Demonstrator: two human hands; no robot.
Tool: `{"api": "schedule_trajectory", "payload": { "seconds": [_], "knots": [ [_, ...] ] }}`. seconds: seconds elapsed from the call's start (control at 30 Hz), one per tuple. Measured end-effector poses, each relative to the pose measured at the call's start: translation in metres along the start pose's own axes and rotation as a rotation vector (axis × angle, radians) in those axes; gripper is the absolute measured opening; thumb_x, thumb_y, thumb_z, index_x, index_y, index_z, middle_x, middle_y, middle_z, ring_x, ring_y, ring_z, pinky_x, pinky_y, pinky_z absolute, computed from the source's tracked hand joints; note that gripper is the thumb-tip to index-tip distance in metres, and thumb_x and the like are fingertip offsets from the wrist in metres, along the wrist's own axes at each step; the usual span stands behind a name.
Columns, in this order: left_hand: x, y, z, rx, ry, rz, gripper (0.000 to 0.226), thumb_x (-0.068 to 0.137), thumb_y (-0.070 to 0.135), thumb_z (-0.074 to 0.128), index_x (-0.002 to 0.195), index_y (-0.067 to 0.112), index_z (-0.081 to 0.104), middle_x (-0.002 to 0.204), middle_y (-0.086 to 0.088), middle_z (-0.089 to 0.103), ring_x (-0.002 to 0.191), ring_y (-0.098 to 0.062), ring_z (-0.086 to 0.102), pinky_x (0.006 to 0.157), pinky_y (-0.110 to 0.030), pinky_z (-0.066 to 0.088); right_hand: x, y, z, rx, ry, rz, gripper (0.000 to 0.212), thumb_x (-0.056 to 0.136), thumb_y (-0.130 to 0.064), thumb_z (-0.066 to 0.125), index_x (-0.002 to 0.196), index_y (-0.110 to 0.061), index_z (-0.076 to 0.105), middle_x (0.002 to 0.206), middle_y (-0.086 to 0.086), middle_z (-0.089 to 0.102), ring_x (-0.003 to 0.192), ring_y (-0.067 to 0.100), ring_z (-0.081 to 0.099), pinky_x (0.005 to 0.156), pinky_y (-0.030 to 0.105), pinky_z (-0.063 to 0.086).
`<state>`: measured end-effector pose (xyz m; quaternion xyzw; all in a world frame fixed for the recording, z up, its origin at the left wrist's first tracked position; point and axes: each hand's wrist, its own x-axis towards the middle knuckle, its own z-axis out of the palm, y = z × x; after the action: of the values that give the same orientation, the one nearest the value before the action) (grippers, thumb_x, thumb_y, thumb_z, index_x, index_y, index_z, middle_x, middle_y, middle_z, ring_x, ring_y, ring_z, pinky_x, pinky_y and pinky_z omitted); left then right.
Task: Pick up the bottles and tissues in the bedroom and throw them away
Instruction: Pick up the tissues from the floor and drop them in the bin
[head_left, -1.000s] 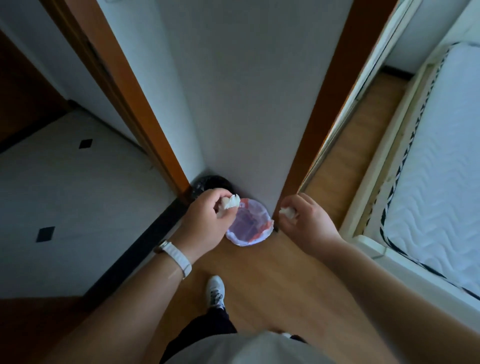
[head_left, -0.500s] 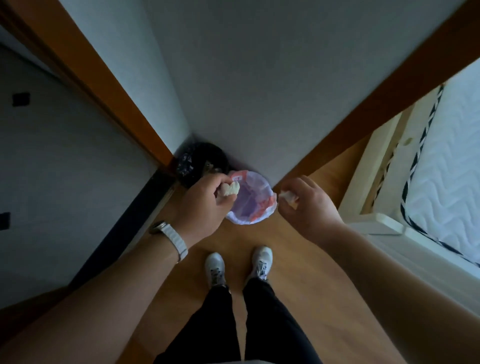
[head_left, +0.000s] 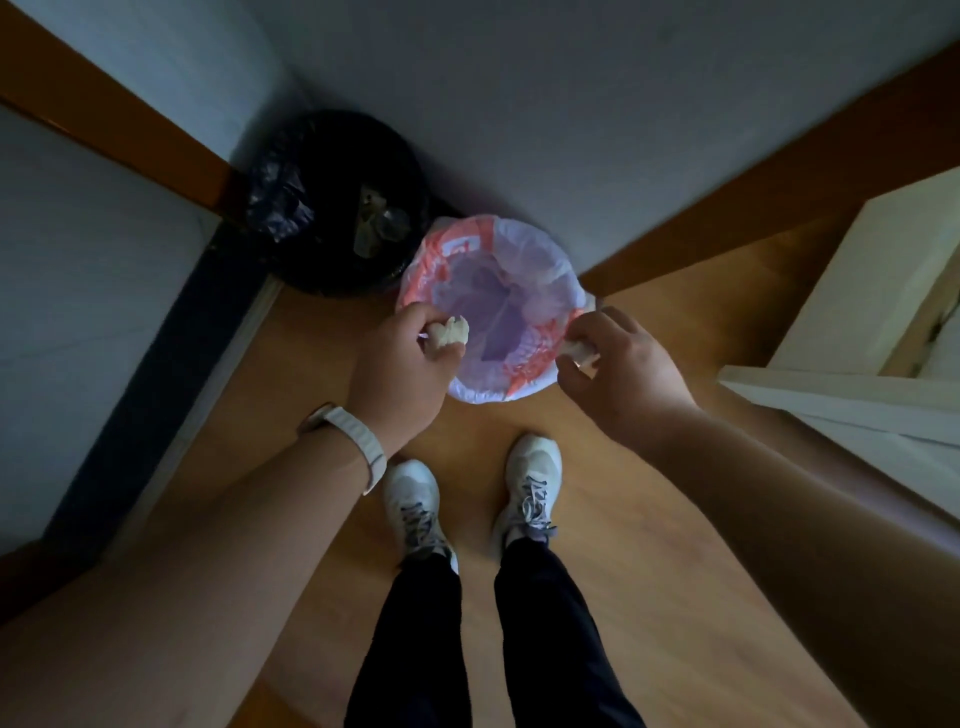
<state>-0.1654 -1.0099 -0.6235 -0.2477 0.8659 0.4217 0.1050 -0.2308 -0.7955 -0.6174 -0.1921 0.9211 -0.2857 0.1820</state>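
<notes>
Head view: disposal at lined bin (head_left: 540, 244) was pending.
Left hand (head_left: 402, 364) fingers were clamped on one tissue (head_left: 451, 332) over the near rim; right hand (head_left: 618, 379) pinched another tissue (head_left: 577, 353); neither was dropped; bottles unseen.

Light wood floor (head_left: 597, 545), bounded left by a dark threshold strip (head_left: 171, 353), grey floor (head_left: 88, 322) beyond that. Standing on the wood at the wall corner: black-bagged bin (head_left: 322, 171), and touching it on the right a bin lined with a white-and-orange bag (head_left: 524, 244), mouth open upward. Just short of the bins, planted flat side by side: left white sneaker (head_left: 413, 499) and right white sneaker (head_left: 535, 467). At right, resting on the floor: white bed-frame corner (head_left: 857, 395).
</notes>
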Motion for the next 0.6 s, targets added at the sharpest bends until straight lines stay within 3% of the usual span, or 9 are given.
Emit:
{"api": "schedule_trajectory", "payload": {
  "seconds": [0.17, 0.33, 0.5, 0.6],
  "knots": [
    [0.038, -0.069, 0.053, 0.14, 0.016, 0.059, 0.017, 0.084, 0.022, 0.07, 0.1, 0.017, 0.066, 0.083, 0.005, 0.065, 0.077, -0.019, 0.062, 0.066, -0.035, 0.052, 0.021, 0.063, 0.077, -0.029, 0.004, 0.013, 0.018, 0.079, -0.014, 0.069, 0.096, -0.009, 0.065, 0.096, 0.011, 0.062, 0.073, 0.034, 0.061, 0.059, 0.04, 0.052],
    [0.061, -0.114, 0.09, 0.307, -0.039, 0.144, 0.018, 0.085, 0.027, 0.069, 0.1, 0.016, 0.065, 0.089, 0.001, 0.068, 0.081, -0.023, 0.062, 0.063, -0.03, 0.044, 0.033, 0.101, 0.129, -0.152, -0.041, -0.029, 0.02, 0.079, -0.017, 0.068, 0.098, -0.011, 0.065, 0.098, 0.008, 0.063, 0.079, 0.035, 0.061, 0.059, 0.035, 0.049],
    [0.06, -0.122, 0.096, 0.354, -0.119, 0.188, 0.033, 0.086, 0.03, 0.069, 0.115, 0.013, 0.065, 0.109, -0.005, 0.069, 0.099, -0.027, 0.063, 0.079, -0.039, 0.052, 0.031, 0.108, 0.138, -0.218, -0.102, -0.025, 0.027, 0.08, -0.024, 0.068, 0.104, -0.012, 0.065, 0.104, 0.008, 0.065, 0.089, 0.036, 0.062, 0.068, 0.038, 0.048],
    [0.049, -0.111, 0.081, 0.402, -0.122, 0.237, 0.039, 0.084, 0.028, 0.069, 0.118, 0.011, 0.065, 0.109, -0.009, 0.07, 0.095, -0.032, 0.065, 0.076, -0.039, 0.053, 0.021, 0.096, 0.119, -0.255, -0.125, -0.022, 0.029, 0.082, -0.029, 0.065, 0.106, -0.013, 0.064, 0.104, 0.007, 0.065, 0.092, 0.035, 0.061, 0.073, 0.039, 0.047]
  ]
}}
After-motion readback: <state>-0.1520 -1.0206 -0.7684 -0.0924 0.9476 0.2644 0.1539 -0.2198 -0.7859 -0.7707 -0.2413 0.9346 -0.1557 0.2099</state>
